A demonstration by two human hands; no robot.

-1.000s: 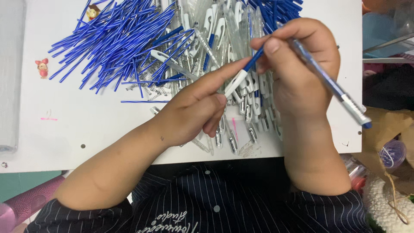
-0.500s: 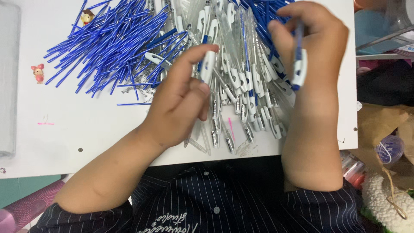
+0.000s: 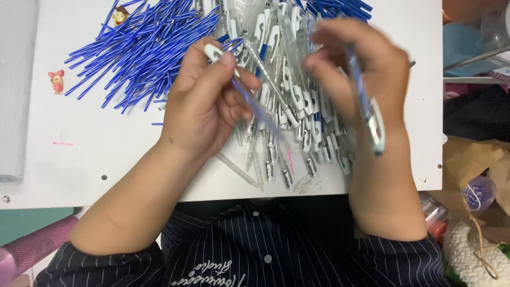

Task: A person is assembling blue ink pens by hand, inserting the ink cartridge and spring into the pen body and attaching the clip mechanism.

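Observation:
My left hand (image 3: 204,103) grips a clear pen barrel with a white clip (image 3: 249,93), its clip end up by my thumb and the barrel slanting down to the right. My right hand (image 3: 361,74) holds an assembled blue and white pen (image 3: 367,111), which points down past my wrist. Both hands hover over a heap of clear pen barrels with white clips (image 3: 289,95) on the white table (image 3: 106,159). A pile of blue ink refills (image 3: 143,48) lies to the upper left of my left hand.
Two small toy figures (image 3: 57,81) sit on the table's left part. A grey sheet (image 3: 16,85) lies at the far left edge. Right of the table are a brown paper bag (image 3: 473,159), a teal box (image 3: 462,48) and other clutter.
My left hand has picked a barrel out of the heap and turned palm inward. My right hand has swung its pen from slanting right to pointing down.

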